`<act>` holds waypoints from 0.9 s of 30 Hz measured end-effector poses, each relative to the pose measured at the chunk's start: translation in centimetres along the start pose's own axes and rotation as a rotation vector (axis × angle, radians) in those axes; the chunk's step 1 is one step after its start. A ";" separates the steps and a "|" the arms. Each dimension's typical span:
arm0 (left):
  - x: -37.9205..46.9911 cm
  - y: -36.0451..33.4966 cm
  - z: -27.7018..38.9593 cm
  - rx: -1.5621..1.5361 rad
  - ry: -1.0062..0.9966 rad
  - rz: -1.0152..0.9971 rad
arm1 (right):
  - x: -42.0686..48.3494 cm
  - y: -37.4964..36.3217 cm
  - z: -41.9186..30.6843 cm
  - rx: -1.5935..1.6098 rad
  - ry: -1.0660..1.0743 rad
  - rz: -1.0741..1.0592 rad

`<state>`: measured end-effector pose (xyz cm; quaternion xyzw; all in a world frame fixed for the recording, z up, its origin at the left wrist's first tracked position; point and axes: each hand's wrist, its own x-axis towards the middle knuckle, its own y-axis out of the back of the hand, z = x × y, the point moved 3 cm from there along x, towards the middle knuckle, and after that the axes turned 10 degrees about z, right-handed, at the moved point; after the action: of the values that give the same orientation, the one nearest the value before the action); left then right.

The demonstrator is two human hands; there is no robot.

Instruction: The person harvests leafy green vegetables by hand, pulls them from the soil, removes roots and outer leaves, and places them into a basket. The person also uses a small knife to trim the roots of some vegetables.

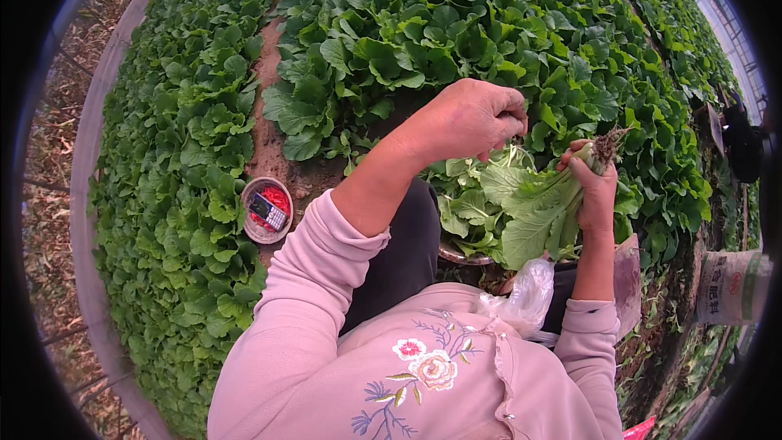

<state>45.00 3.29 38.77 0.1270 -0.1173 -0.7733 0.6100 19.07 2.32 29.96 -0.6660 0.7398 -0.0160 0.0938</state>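
Observation:
My right hand [589, 180] grips a bunch of leafy greens [540, 214] near its root end. Soil-covered roots [606, 146] stick out above the fist, and the broad leaves hang down to the left. To the left of the roots and apart from them, my left hand [489, 117] is raised with its fingers curled; whether anything lies between them is hidden. Under both hands, more loose greens [470, 208] are heaped in a round container, its rim [467, 256] partly showing. A clear plastic bag [530, 296] lies against my lap, below the bunch.
Dense leafy plants [427, 30] grow in front and to the left, split by a bare soil strip [269, 67]. A small bowl [252, 189] holds red ties and a keypad phone [269, 211]. A printed sack [730, 287] stands at far right. Plastic sheeting [91, 153] edges the left.

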 end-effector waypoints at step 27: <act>5.6 14.3 -56.7 1.519 0.561 0.080 | 2.9 -1.7 3.5 -0.442 -0.265 0.105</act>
<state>76.03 -6.90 -10.07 0.6915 -0.4574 -0.3994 0.3912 21.06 -0.43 26.44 -0.6273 0.7401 0.2385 0.0428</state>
